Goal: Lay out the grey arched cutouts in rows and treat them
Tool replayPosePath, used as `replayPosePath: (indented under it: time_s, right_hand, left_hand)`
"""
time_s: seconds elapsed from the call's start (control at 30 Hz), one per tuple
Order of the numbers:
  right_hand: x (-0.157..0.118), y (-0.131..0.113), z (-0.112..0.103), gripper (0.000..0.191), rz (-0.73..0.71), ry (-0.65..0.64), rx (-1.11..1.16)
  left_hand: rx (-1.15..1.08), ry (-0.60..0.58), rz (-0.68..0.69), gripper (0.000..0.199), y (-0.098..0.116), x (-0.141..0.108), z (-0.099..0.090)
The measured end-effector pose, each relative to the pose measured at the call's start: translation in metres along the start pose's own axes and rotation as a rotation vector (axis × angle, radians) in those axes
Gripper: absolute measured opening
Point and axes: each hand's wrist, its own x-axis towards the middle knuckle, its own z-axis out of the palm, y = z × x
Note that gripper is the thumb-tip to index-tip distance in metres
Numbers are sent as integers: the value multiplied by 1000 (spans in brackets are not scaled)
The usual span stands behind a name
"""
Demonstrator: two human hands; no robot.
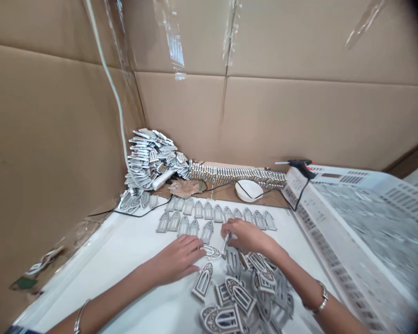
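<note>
Silver bracelets (79, 320) circle both wrists, and between the forearms a loose pile of arched window-shaped pieces (261, 287) lies on the white table (125, 264), some with brown scrollwork facing up. The pile sits below the right hand (245, 235), partly under that wrist, and to the right of the left hand (181, 257). One patterned arch (203, 280) lies just beside the left fingertips, at the pile's near left side. The left hand is palm down, thumb apart from the other fingers, its fingertips at the end of a flat arch (211, 251). The right hand pinches a tilted arch (225, 245) between thumb and fingers, just beyond the pile. Past the hands, plain grey arches stand out in two uneven rows (208, 211). A white plastic crate (320, 232) runs along the right side, with a black glue gun (301, 164) at its far corner. Farther off are a white bowl (250, 190), a long row of stacked pieces (237, 175), a tall heap (151, 155) at left and cardboard walls (282, 116).
</note>
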Motion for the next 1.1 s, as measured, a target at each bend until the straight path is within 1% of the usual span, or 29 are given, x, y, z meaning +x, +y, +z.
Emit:
replayPosePath:
  time_s: [0.1,0.2,0.33,0.43,0.53,0.6,0.67,0.77,0.83,0.93,1.03,1.1]
  right_hand:
    - [-4,7,-2,23,-29,35,70]
    - [-4,14,-6,22,-70,76,153]
    - [1,19,-13,16,-164,178,242]
    - [6,19,-16,14,-204,240,265]
    - [10,20,-18,11,-247,215,340]
    - [14,22,-19,13,-243,176,398]
    - [20,24,-18,15,-226,121,422]
    - [29,26,-13,17,-204,54,391]
    - [33,26,-8,22,-171,59,346]
    - [32,23,-5,25,-121,96,263]
    - [28,18,-7,25,-126,100,209]
    - [25,16,-9,27,-136,68,212]
  left_hand:
    - [-7,14,5,34,4,-4,1]
    - [-61,14,27,33,9,-6,0]
    - [-162,10,31,34,18,-5,-3]
    - [-232,-6,8,33,23,-2,-6]
    - [-293,-20,-7,31,23,1,-9]
    - [-311,-10,-1,28,20,5,-9]
    - [-298,28,-5,24,15,9,-9]
    - [-218,112,-68,21,4,17,-5]
    - [-148,140,-103,20,-4,22,0]
    - [-49,139,-106,20,-13,26,9]
    - [5,134,-102,19,-16,26,17]
    - [13,140,-100,19,-17,25,20]
